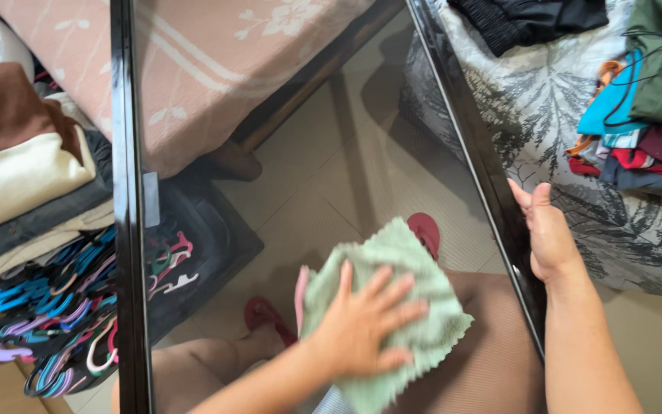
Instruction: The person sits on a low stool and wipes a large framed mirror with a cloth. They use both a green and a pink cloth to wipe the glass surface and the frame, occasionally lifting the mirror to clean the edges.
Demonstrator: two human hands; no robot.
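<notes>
Left hand (362, 326) flat on green cloth (396, 307), right hand (549, 234) at black mirror frame (473, 146).

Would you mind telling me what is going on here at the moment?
A person is wiping a black-framed glass pane with a green cloth. The left hand lies flat on the cloth, fingers spread, pressing it against the glass. The right hand grips the pane's right edge. Through the glass, tiled floor and red slippers show. Folded clothes and coloured hangers lie to the left.
</notes>
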